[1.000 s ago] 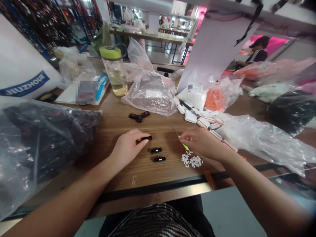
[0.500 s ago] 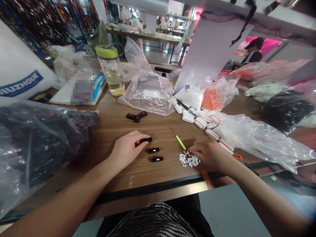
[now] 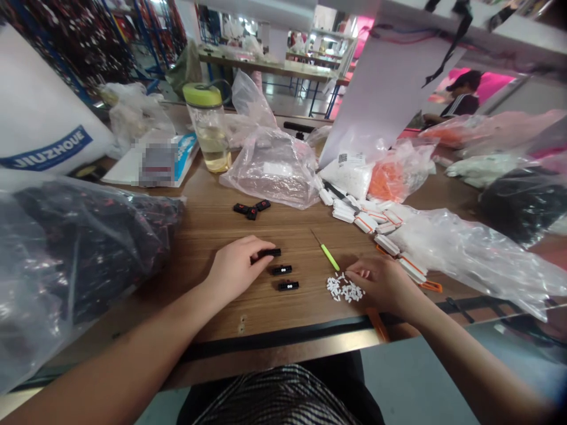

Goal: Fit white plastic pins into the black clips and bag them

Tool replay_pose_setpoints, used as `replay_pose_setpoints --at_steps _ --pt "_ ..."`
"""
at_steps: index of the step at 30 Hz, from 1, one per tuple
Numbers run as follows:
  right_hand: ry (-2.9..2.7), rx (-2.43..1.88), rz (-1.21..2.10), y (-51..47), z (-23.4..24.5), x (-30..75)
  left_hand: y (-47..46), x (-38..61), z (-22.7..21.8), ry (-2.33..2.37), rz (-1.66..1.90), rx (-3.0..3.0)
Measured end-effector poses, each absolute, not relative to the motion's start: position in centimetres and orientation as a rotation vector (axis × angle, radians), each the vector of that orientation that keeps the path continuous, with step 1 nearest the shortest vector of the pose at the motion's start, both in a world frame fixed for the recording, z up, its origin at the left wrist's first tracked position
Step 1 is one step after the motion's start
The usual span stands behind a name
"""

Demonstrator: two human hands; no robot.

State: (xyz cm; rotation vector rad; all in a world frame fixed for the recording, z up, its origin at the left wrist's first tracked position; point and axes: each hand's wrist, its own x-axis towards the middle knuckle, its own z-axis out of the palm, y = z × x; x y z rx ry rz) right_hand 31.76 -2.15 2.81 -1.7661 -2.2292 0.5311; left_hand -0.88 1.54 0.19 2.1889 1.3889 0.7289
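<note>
1. Head view, from above: the left hand and right hand work over a wood-grain bench, forearms entering from the lower corners.
2. Left hand: fingers closed on a small black plastic bar, which is gripped at the fingertips, with one end showing to the right of them.
3. Just right of the left hand: two black plastic clips, each with two white dots, lie one behind the other. Farther ahead of that hand, three black plastic pieces with red marks lie together.
4. Right hand: fingers curled and loosely lowered at the edge of a pile of tiny white plastic pegs. Whether a peg is pinched cannot be told.
5. Ahead of the right hand: a green-handled awl lies apart from the fingers. Beyond it is a row of white-and-orange plastic strips.
6. Handling (judged): the black pieces look light and stiff, best held by their long sides. The pegs look very light and easily scattered, best taken singly with the fingertips at the pile's edge.
7. Left of the left hand: a clear plastic bag of black goods sits on the bench.
</note>
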Motion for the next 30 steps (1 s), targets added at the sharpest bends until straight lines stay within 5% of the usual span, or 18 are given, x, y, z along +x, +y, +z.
replay_pose_setpoints --at_steps 5,13,30 --pt "-2.041 -1.834 0.647 -1.7 4.3 30.2 1.3 -0.4 0.4 1.493 0.687 2.108" --pt "-2.302 -1.168 0.577 2.2 5.6 21.4 0.9 -0.4 0.2 1.447 0.753 2.1" --pt "-2.555 -1.08 0.317 2.9 4.1 19.4 0.8 -0.2 0.9 1.459 0.763 2.046"
